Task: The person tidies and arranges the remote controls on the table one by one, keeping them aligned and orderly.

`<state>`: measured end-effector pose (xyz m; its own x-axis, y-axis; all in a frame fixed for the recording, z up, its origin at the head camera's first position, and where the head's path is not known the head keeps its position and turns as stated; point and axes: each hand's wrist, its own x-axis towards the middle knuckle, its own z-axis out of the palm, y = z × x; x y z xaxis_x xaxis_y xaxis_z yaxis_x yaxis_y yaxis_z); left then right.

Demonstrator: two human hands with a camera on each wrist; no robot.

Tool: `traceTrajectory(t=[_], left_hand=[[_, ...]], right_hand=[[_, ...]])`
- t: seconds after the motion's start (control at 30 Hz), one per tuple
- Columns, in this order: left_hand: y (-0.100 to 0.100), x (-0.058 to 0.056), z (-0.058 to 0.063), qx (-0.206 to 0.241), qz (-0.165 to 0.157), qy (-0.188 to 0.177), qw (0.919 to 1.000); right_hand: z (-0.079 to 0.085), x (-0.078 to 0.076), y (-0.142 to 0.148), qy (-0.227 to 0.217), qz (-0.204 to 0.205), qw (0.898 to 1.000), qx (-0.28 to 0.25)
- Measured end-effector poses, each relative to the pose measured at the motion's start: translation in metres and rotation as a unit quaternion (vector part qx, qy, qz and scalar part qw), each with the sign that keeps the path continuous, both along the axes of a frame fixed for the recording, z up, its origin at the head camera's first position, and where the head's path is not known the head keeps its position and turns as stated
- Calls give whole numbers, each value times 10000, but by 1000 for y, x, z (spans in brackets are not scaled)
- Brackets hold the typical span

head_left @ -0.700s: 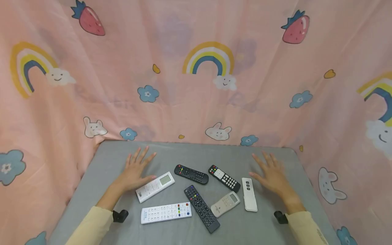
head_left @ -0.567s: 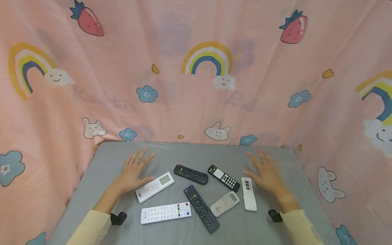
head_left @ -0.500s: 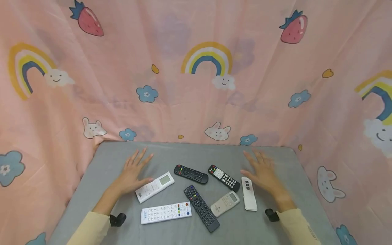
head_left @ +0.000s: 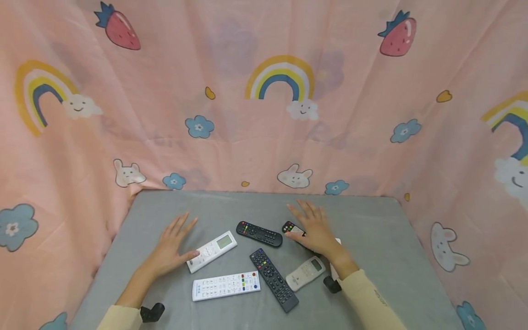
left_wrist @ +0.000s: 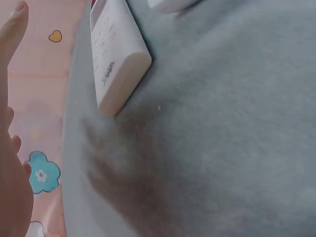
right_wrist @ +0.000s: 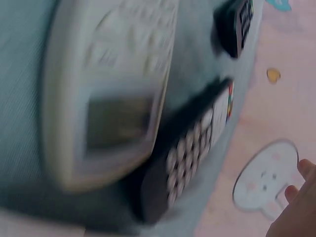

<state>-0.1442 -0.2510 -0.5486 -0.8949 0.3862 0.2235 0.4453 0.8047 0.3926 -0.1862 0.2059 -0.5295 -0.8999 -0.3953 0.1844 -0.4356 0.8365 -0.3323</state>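
My left hand (head_left: 167,250) has its fingers spread at the table's left side. Its thumb overlaps a white air-conditioner remote (head_left: 212,251) with a grey screen. In the left wrist view that remote (left_wrist: 118,54) lies apart from the hand, whose shadow falls on the cloth. Fingers extended, my right hand (head_left: 315,231) hovers over a black remote (head_left: 288,226) with white and coloured buttons, hiding most of it. Its wrist and sleeve partly cover a slim white remote (head_left: 334,272). A beige remote (head_left: 305,273) with a small screen lies just nearer; it blurs in the right wrist view. Both hands hold nothing.
Another black remote (head_left: 259,233) lies at the middle back. A long dark remote (head_left: 273,280) slants in front of it, beside a white keypad remote (head_left: 226,286). A pink patterned curtain (head_left: 247,151) hangs behind the grey table (head_left: 371,213).
My right hand has swept left, from beside the slim white remote to over the black one with white buttons. My left hand has drawn slightly back and left. The remotes stay put.
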Motion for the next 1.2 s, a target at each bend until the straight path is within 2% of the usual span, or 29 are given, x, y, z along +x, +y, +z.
traceTrajectory(t=[0.3, 0.5, 0.63, 0.93, 1.2], left_hand=[[-10, 16, -14, 7, 258, 0, 9997], [-13, 25, -21, 87, 401, -122, 9991], [-17, 28, -26, 128, 446, -215, 9987], [-24, 30, -33, 360, 370, -215, 9984], [-26, 30, -39, 305, 203, 148, 9992]], right_hand=[[-6, -8, -50, -70, 437, 9986, 302], [-14, -10, -79, -238, 928, 9954, 70], [-21, -9, -99, -317, 1108, 9933, 88], [-29, 1, -133, -730, 1201, 9897, 265], [-31, 6, -148, -648, 973, 9915, 570]])
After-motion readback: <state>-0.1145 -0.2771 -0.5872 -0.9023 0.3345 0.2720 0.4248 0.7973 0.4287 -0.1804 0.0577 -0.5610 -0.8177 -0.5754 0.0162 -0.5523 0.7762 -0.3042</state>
